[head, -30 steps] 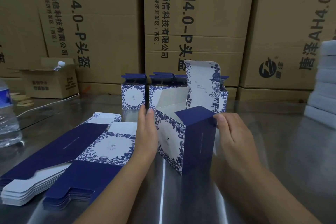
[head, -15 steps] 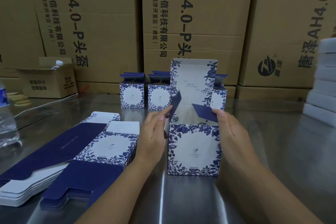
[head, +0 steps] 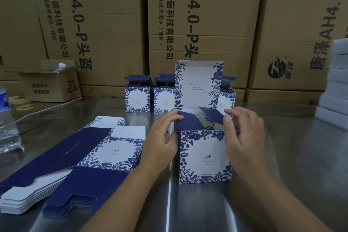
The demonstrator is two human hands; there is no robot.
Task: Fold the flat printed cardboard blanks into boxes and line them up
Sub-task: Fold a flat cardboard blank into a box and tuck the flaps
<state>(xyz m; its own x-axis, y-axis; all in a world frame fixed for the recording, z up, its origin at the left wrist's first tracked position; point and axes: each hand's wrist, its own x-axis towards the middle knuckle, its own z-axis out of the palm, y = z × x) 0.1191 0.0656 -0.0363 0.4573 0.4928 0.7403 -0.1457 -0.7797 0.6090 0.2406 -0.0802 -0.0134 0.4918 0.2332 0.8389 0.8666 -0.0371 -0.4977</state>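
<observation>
L hand (head: 162, 137) fingers (head: 174, 117) flat fwd, R hand (head: 243, 133) pinching flap (head: 212, 117).

Left hand (head: 160, 141) presses left flap (head: 188, 123) inward; right hand (head: 243, 133) pinches right flap (head: 212, 116); box (head: 205, 156) upright, lid (head: 197, 84) raised.

The tabletop (head: 282, 156) is bare metal, smooth and shiny. The box (head: 205, 156) is thin printed card, smooth with a faint sheen; the flat blanks (head: 116, 150) at the near left corner are the same card. Cartons (head: 207, 15) along the far edge are matt brown corrugated board. The bottle (head: 7, 128) at the left edge is clear plastic.
</observation>
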